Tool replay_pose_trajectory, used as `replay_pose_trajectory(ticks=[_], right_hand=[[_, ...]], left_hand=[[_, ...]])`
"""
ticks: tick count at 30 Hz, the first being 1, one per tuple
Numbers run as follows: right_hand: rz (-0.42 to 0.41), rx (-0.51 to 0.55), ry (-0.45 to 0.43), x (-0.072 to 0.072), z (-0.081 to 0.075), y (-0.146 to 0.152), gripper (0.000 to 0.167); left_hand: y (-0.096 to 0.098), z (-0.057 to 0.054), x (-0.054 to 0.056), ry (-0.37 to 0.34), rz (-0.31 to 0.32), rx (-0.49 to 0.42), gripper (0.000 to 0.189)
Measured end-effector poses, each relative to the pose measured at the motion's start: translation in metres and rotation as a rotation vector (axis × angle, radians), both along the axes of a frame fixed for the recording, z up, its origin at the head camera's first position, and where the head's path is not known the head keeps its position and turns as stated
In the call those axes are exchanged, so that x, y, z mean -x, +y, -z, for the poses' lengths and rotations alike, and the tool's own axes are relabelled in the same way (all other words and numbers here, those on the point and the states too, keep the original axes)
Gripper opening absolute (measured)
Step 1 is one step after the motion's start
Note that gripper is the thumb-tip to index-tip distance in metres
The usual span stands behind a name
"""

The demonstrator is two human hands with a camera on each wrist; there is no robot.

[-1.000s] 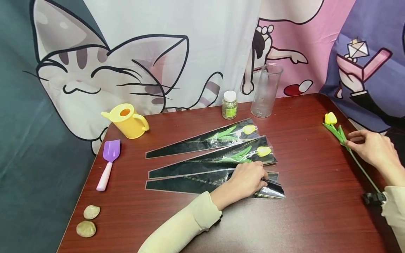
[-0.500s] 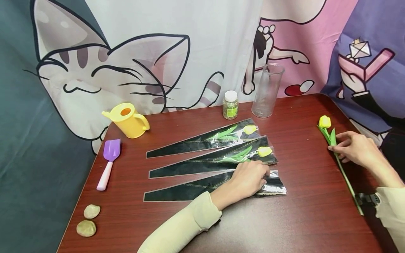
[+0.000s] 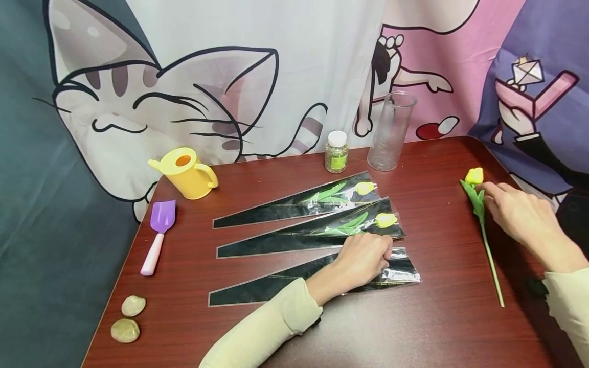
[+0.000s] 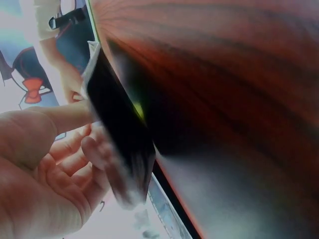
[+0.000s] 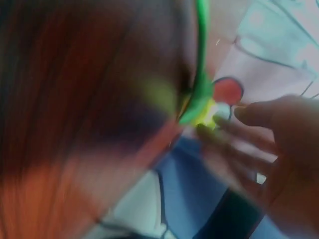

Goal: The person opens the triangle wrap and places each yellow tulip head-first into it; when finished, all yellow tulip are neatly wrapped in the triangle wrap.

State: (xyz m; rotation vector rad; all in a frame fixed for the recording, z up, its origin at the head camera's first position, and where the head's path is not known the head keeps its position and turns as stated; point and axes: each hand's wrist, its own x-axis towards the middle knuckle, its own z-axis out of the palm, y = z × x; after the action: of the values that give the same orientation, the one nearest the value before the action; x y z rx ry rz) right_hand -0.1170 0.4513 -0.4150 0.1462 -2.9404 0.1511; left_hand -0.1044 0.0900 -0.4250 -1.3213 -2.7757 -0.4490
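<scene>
A black-and-clear flower sleeve (image 3: pixel 400 271) lies nearest the front of the table. My left hand (image 3: pixel 363 261) grips its wide end, thumb and fingers at the mouth, which stands partly raised in the left wrist view. At the right, a yellow tulip (image 3: pixel 480 209) with green leaves and a long stem lies slanting, bloom away from me. My right hand (image 3: pixel 524 214) is beside the bloom, fingertips at it; in the blurred right wrist view the thumb (image 5: pixel 246 115) stands apart from the bloom. Behind lie two more sleeves, the middle one (image 3: pixel 267 246) and the far one (image 3: pixel 276 210), each holding a yellow tulip.
A white-capped jar (image 3: pixel 337 153) and a clear glass vase (image 3: pixel 391 133) stand at the back. Along the left are a yellow watering can (image 3: pixel 190 179), a purple shovel (image 3: pixel 162 217) with a pink handle, and two stones (image 3: pixel 125 330). A printed curtain (image 3: pixel 294 76) hangs behind the table.
The tulip's stem end has swung left and towards me. My right hand has slid from the leaves up to the bloom. The front sleeve's narrow end has shifted towards me.
</scene>
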Motion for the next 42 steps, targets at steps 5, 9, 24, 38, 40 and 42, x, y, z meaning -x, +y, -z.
replay_pose_trajectory(ticks=[5, 9, 24, 38, 40, 42], right_hand=[[-0.352, -0.118, 0.119, 0.006, 0.008, 0.011, 0.051], [-0.500, -0.120, 0.163, 0.007, 0.015, 0.015, 0.050], [-0.533, -0.147, 0.112, 0.004, 0.005, 0.013, 0.040], [-0.659, -0.100, 0.122, 0.008, 0.008, 0.008, 0.043], [-0.653, -0.102, 0.121, 0.008, 0.009, 0.008, 0.044], [-0.663, -0.093, 0.116, 0.008, 0.009, 0.008, 0.045]], left_hand=[[0.000, 0.000, 0.000, 0.008, 0.000, 0.014, 0.015], [0.000, -0.001, 0.000, 0.007, 0.014, 0.003, 0.017], [-0.006, -0.004, 0.002, -0.009, 0.020, 0.034, 0.018], [-0.011, -0.008, 0.003, -0.071, 0.004, 0.127, 0.022], [-0.011, -0.007, 0.002, -0.066, 0.010, 0.161, 0.026], [-0.011, -0.006, 0.001, -0.054, 0.026, 0.191, 0.027]])
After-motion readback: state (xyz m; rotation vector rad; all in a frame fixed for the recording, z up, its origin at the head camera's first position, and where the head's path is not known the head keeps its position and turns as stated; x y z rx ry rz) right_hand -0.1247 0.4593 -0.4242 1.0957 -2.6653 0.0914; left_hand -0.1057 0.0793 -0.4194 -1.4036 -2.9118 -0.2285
